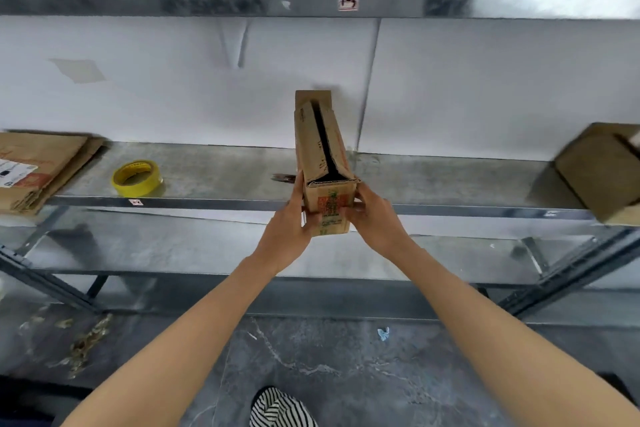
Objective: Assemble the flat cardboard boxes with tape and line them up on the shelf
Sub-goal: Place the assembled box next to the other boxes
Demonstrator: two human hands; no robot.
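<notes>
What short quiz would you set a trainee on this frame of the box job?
1. True or false: the yellow tape roll is in the left hand.
2. Where do the flat cardboard sheets lie on the shelf? A) far left B) middle C) far right
3. What do the left and right hand hold together?
Key: 1. False: the roll lies on the shelf, untouched. 2. A. 3. The narrow box, gripped at its near end; a dark gap shows between its top flaps, with no tape visible.
</notes>
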